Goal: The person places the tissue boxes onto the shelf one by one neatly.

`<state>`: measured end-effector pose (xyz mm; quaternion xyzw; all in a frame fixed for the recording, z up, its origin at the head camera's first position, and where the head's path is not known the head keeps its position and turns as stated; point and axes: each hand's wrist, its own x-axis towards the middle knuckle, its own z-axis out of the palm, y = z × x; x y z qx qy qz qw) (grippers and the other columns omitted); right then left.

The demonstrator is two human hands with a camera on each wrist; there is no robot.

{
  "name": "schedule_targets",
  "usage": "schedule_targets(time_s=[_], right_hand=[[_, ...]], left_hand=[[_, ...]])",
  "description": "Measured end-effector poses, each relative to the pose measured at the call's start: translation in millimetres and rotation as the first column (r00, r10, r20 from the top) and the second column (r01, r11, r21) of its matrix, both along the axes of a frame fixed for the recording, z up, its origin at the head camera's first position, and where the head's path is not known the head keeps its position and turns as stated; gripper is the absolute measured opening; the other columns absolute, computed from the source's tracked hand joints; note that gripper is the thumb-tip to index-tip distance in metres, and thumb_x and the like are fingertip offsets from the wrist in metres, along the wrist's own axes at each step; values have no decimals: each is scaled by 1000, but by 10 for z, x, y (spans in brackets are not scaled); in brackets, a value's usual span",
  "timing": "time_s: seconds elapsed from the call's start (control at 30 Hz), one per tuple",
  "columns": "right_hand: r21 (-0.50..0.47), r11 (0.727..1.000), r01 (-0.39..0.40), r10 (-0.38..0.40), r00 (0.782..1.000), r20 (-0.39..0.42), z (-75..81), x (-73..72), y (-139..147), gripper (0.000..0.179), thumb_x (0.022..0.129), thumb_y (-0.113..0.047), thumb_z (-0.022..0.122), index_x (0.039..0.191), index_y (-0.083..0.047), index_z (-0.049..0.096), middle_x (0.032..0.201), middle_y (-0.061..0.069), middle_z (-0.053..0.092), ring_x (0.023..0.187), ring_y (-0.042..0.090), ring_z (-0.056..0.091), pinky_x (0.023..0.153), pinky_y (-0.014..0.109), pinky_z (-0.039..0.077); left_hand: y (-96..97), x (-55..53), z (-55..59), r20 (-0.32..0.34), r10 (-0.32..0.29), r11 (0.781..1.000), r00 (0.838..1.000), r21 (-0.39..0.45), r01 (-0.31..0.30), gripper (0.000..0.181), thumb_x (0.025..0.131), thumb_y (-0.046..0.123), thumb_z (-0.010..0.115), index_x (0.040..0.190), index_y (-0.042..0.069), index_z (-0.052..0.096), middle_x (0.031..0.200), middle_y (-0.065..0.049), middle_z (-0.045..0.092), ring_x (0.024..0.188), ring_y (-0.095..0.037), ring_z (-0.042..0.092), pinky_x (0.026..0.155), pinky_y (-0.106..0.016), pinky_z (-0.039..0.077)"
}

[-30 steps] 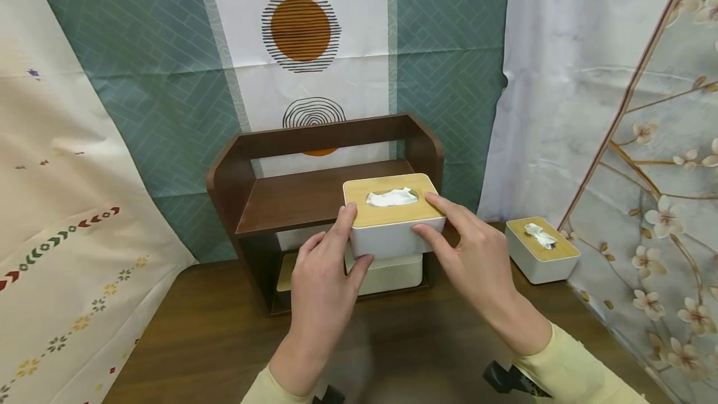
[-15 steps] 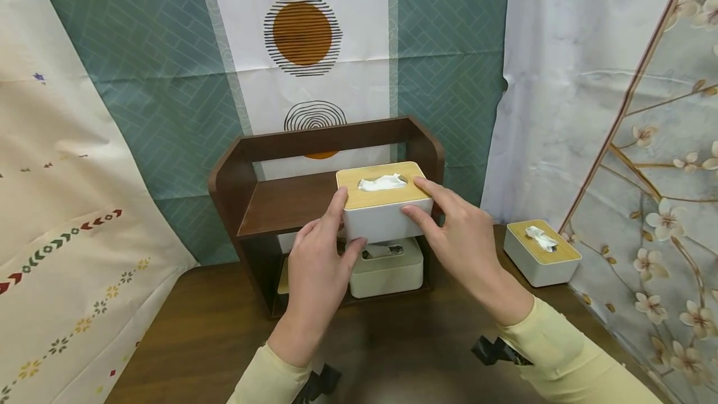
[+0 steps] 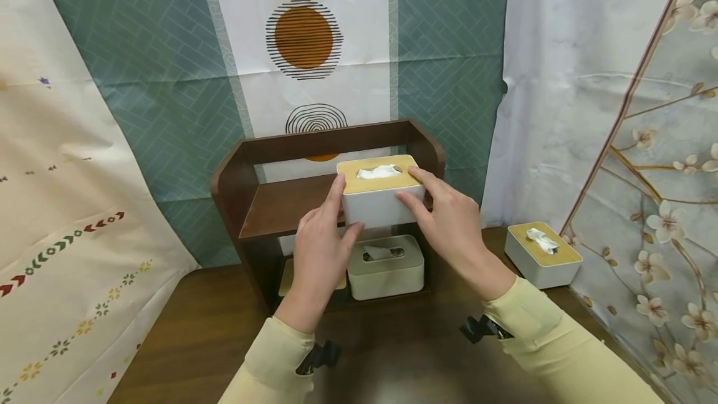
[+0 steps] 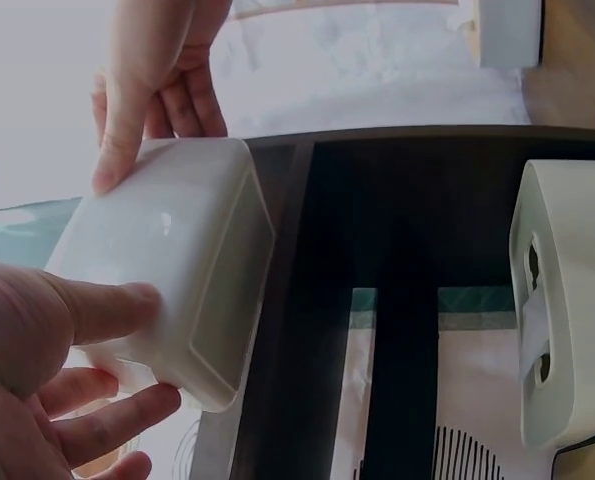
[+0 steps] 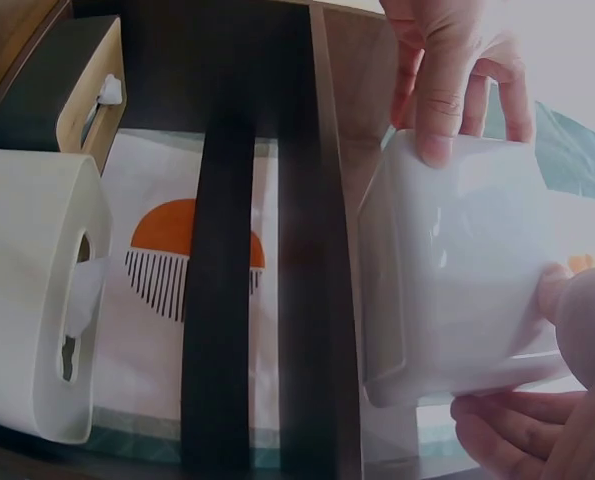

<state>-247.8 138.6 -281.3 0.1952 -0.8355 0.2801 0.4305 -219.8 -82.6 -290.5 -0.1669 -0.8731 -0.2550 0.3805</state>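
A white tissue box with a bamboo lid and a tissue showing in its slot is held up at the front edge of the shelf unit's upper board. My left hand grips its left end, thumb on the front face. At the right end my right hand pinches it, fingers on the lid's edge and thumb on the front. Both wrist views show the box's plain white body from below, between the two hands.
On the lower tier of the brown shelf unit sit a pale green tissue box and, left of it, a dark box with a wooden face. Another white tissue box with a bamboo lid stands at the right on the table.
Both hands have raised the tissue box and moved it slightly left and away, toward the upper board. More of the pale green box below now shows.
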Motion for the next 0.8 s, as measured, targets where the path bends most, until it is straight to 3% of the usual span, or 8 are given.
schedule_targets(time_s=[0.1, 0.37, 0.57, 0.8], right_hand=[[7, 1000, 4, -4, 1000, 10, 10, -59, -11, 53, 94, -46, 70, 139, -19, 62, 80, -1, 63, 66, 16, 54, 56, 35, 41], [27, 999, 18, -20, 998, 63, 30, -200, -46, 54, 96, -48, 66, 140, -18, 60, 89, 2, 69, 67, 18, 55, 60, 42, 47], [35, 999, 26, -30, 992, 120, 27, -264, -70, 55, 97, -50, 64, 143, -19, 58, 105, 5, 72, 71, 21, 59, 67, 45, 50], [52, 998, 35, -43, 988, 147, 18, -328, -87, 57, 97, -49, 63, 144, -19, 56, 131, 7, 67, 92, 27, 69, 72, 48, 53]], left_hand=[[-1, -67, -2, 32, 1, 1000, 999, 12, -1, 98, 81, 20, 87, 160, 23, 29, 118, -6, 72, 103, -24, 69, 108, -46, 40], [-6, -230, -3, 81, 16, 999, 997, 32, -18, 96, 83, 21, 86, 160, 25, 29, 119, -4, 71, 103, -25, 67, 105, -48, 41], [-11, -307, -28, 101, 20, 998, 995, 51, -26, 97, 84, 21, 85, 161, 27, 27, 119, -3, 71, 104, -27, 66, 104, -48, 42], [-7, -365, -47, 116, 20, 998, 993, 62, -27, 99, 83, 20, 85, 161, 28, 25, 119, -6, 72, 106, -29, 64, 105, -49, 40]])
